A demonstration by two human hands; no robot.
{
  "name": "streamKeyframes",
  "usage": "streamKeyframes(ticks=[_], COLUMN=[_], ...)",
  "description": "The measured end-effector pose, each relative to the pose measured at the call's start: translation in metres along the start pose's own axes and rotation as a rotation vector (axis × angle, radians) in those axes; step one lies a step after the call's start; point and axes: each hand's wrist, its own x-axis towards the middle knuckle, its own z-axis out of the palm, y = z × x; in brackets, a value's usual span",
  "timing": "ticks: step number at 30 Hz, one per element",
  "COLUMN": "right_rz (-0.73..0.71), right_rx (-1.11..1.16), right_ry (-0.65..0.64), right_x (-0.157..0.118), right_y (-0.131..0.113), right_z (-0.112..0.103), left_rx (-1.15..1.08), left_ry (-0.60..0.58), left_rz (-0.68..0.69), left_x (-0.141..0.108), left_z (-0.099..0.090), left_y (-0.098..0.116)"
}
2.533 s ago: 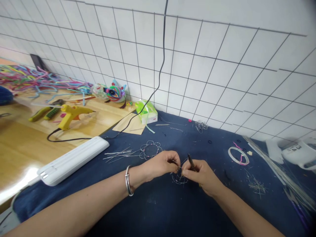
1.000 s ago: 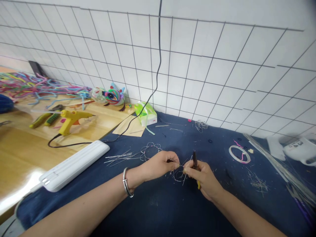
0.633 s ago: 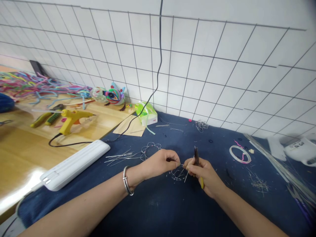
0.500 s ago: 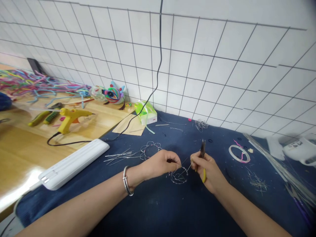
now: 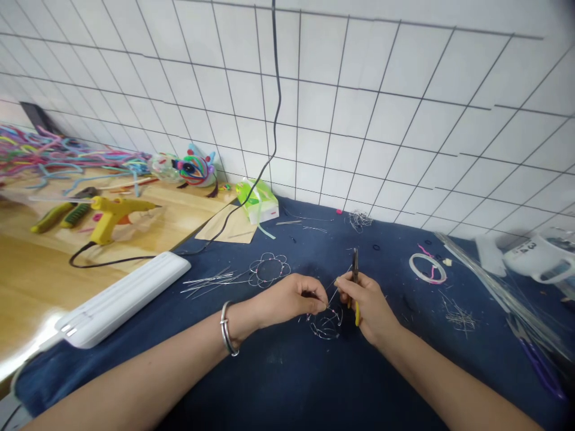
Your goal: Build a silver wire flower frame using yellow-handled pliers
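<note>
A small wire ring with loops and tiny beads [image 5: 324,328] hangs under the fingertips of my left hand [image 5: 302,297], which pinches it at its upper edge. My right hand [image 5: 366,302] is closed around yellow-handled pliers [image 5: 355,269], their dark jaws pointing up and away from me. Its thumb and forefinger also pinch a thin wire [image 5: 333,294] that slants down to the ring. A finished-looking flower-shaped wire ring with beads [image 5: 269,270] lies beyond my left wrist, beside several straight wires [image 5: 215,281].
To the left are a white power strip [image 5: 126,299], a yellow glue gun [image 5: 112,216] and green-handled pliers [image 5: 74,215]. A tissue pack [image 5: 260,202] and tangled wire [image 5: 360,220] lie at the back. Rightward are a white coil [image 5: 412,263], purple-handled scissors [image 5: 536,359] and a mug [image 5: 541,257].
My right hand has moved a little left, closer to my left hand, with the pliers and wire. The left hand keeps its pinch on the ring. The view has shifted slightly right.
</note>
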Motion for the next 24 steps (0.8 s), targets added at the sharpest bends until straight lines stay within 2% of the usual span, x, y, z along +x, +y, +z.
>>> streamKeyframes(ticks=[5, 15, 24], right_rz=[-0.018, 0.029, 0.06], right_rx=[-0.021, -0.064, -0.071], right_ry=[0.03, -0.018, -0.097], right_x=[0.002, 0.0, 0.001], right_y=[0.002, 0.006, 0.002], right_z=[0.0, 0.005, 0.009], left_rx=[-0.028, -0.062, -0.159], left_ry=[0.001, -0.007, -0.029], left_rz=[0.005, 0.012, -0.055], left_x=[-0.001, 0.001, 0.002], left_z=[0.0, 0.0, -0.001], left_y=[0.001, -0.004, -0.006])
